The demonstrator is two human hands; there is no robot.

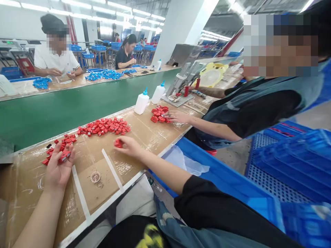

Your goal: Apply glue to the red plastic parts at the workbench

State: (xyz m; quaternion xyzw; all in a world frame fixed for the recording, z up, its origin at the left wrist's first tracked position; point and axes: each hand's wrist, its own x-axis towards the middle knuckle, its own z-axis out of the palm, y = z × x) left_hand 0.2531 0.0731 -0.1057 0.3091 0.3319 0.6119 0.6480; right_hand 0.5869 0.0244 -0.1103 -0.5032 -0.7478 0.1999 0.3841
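Note:
My left hand (59, 170) is palm up at the left of the bench, its fingers curled around a small red plastic piece (64, 157). My right hand (129, 147) pinches another red plastic piece (118, 143) between thumb and fingers, just above the bench top. Behind the right hand spreads a large heap of similar red pieces (103, 126). A smaller scatter of red pieces (68, 139) lies beyond my left hand, partly hidden by its fingers.
A small round cup (95, 177) sits between two white tape strips on the cardboard-covered bench (98, 199). Two white bottles (141, 103) stand at the back, by a green belt (77, 103). At right, a co-worker's hand (178, 117) touches red pieces near a metal press (181, 86). Blue crates (292, 162) stand beyond.

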